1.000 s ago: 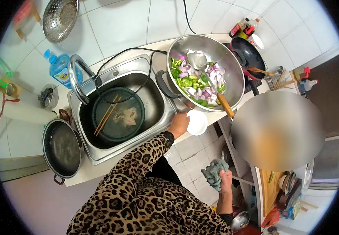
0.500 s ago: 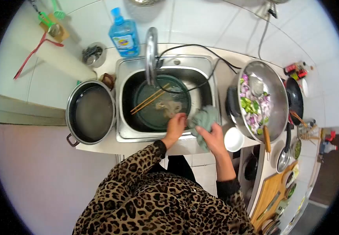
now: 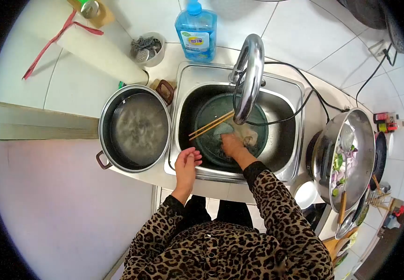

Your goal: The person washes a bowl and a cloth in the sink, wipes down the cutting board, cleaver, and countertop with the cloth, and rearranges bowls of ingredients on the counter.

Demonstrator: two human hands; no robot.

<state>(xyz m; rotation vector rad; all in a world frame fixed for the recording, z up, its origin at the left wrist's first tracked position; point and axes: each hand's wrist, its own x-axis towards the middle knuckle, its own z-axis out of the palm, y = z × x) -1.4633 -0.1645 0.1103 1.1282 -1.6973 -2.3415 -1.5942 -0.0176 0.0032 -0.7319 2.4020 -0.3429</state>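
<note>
In the sink (image 3: 289,88) sits a dark green basin (image 3: 262,116) of water. My right hand (image 3: 233,145) reaches down into it, fingers closed on a grey-green cloth (image 3: 221,129), which is partly hidden by the hand and the water. Right beside that hand lies a pale, soft-looking piece (image 3: 249,136) whose kind I cannot make out. A pair of chopsticks (image 3: 211,125) rests slantwise across the basin's left part. My left hand (image 3: 187,167) hovers by the sink's front left rim, holding nothing, its fingers slightly bent and apart.
A large pot (image 3: 100,126) of cloudy water stands left of the sink. The faucet (image 3: 253,70) arches over the basin, with a black cable (image 3: 300,109) behind. To the right are a white bowl (image 3: 306,195) and a steel wok (image 3: 321,163) with chopped onions. A blue bottle (image 3: 196,32) stands behind.
The view has shifted left. My right hand has carried the cloth from the sink's front right edge down into the basin, and my left hand has moved out to the front left rim.
</note>
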